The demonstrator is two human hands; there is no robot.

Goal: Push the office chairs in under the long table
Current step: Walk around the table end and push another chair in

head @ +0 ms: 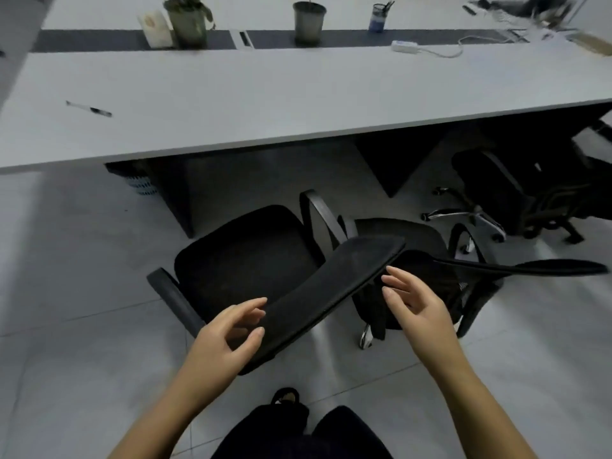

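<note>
A black office chair (pixel 245 256) stands on the tiled floor in front of the long white table (pixel 265 104), its seat facing the table and its backrest top (pixel 328 289) nearest me. My left hand (pixel 228 339) hovers open at the left end of that backrest, fingers just touching or very near it. My right hand (pixel 410 303) is open beside the backrest's right end, not gripping. A second black chair (pixel 427 260) stands close on the right, its backrest edge reaching right. A third chair (pixel 516 193) sits partly under the table at the far right.
On the table lie a pen (pixel 89 109), two potted plants (pixel 188 21), a pen cup (pixel 379 16) and a power strip (pixel 404 46). A waste basket (pixel 139 183) and dark table legs (pixel 178 200) stand under the table. My legs and a shoe (pixel 286 397) show below.
</note>
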